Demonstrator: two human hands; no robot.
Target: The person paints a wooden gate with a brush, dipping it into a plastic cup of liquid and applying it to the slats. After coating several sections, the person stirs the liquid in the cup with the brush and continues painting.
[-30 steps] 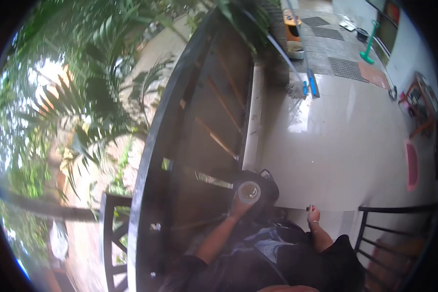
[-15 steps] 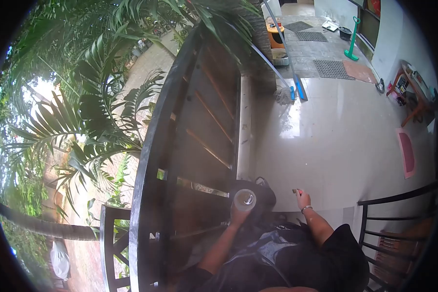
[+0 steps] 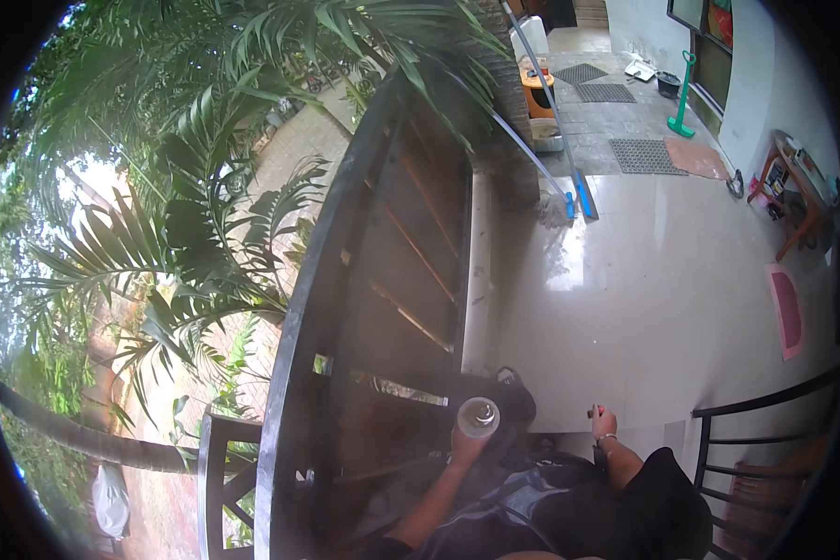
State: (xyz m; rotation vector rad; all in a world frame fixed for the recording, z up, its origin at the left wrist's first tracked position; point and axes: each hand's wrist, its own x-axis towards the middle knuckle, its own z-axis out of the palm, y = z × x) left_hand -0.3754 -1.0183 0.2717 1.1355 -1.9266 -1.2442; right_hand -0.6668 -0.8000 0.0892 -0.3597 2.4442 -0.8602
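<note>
My left hand [image 3: 464, 445] is closed around a clear, round container [image 3: 479, 417], seen from above with a bright reflection in its top. The hand is over the inner side of the dark wooden railing [image 3: 285, 392]. To the right, my right hand [image 3: 604, 424] is held out over the tiled floor with its fingers pinched on a small thing [image 3: 592, 412]. Some dark and reddish colour shows at those fingertips, too small to name. A bracelet circles the right wrist.
A mop [image 3: 557, 207] and a blue-headed pole tool [image 3: 585, 198] lean ahead. A pink mat [image 3: 786, 310] lies at the right, below a small wooden table [image 3: 803, 196]. Dark metal rails [image 3: 765, 397] stand at near right. Palm leaves [image 3: 196, 187] hang left of the railing.
The view has shifted, so the surroundings sit lower in the picture. My left hand still grips the container. My right hand, fingers still pinched, appears slightly further right and lower.
</note>
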